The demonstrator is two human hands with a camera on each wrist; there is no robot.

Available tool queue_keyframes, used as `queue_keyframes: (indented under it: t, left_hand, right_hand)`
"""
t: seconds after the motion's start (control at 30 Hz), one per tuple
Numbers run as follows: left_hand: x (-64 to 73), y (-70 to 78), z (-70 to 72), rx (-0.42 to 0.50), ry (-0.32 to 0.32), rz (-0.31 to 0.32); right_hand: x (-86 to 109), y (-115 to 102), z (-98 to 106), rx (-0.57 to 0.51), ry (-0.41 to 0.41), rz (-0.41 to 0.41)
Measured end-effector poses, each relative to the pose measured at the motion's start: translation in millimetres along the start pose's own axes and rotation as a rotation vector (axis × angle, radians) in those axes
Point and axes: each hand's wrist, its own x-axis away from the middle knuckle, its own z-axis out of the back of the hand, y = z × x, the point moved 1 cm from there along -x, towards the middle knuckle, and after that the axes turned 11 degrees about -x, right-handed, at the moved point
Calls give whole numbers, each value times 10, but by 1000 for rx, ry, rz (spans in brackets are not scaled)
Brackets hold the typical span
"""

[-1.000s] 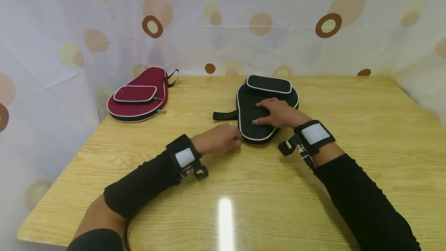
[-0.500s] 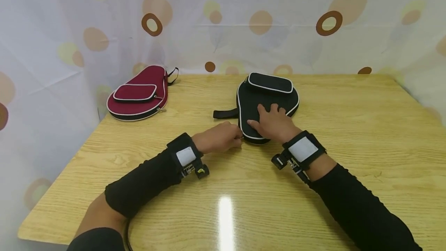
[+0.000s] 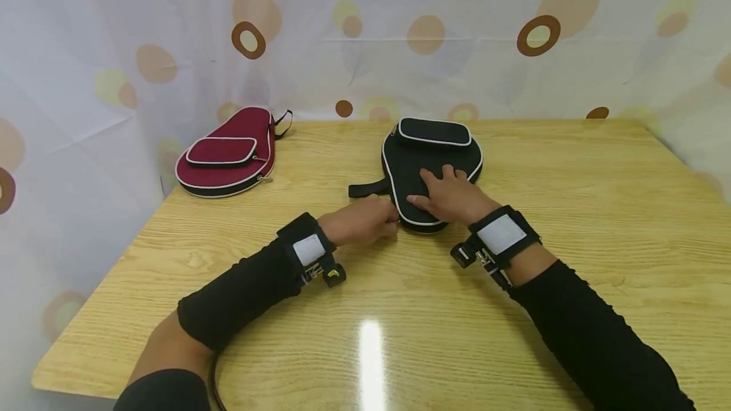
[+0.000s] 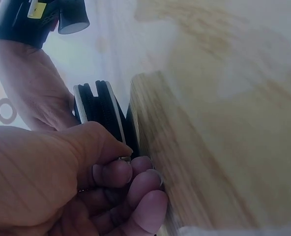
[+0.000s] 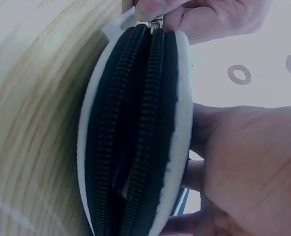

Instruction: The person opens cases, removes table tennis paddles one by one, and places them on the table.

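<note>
Thumb and curled forefinger of the left hand (image 3: 368, 219) make a firm grip on the metal zip pull (image 5: 157, 23), at the left side of the black case (image 3: 414, 170). Just beyond, the right hand (image 3: 452, 196) rests on the top face, its grip loose, fingers spread and holding nothing.

The step looks like working the zip. To do it well, I would draw the pull along the line of the teeth (image 5: 148, 108), not up or outward, and press down evenly with the spread fingers so that the case cannot slide or twist; easing round the curve should spare a snag.

The case lies flat on the table (image 3: 485, 347), narrow end toward the person. It is dark with white piping, and the toothed edges stand parted around that near end; what is inside is too dark to tell. A black strap (image 3: 367, 190) sticks out to the left, and a raised pocket (image 3: 435, 132) sits on the broad far end. Well apart to the left lies a red case (image 3: 251, 132).
</note>
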Motion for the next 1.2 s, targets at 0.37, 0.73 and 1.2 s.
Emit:
queue_keyframes:
  t: [0.37,0.73,1.2]
  left_hand:
    - [-95,-111,99,-34,19,102]
    - [-129,-122,42,-14,41,207]
    - [-122,294,48,65,36,329]
  right_hand:
    - [-26,-7,90,25,-12,30]
    - [-33,-2,87,-17,7,7]
    - [-72,153,105,-332,211,-236]
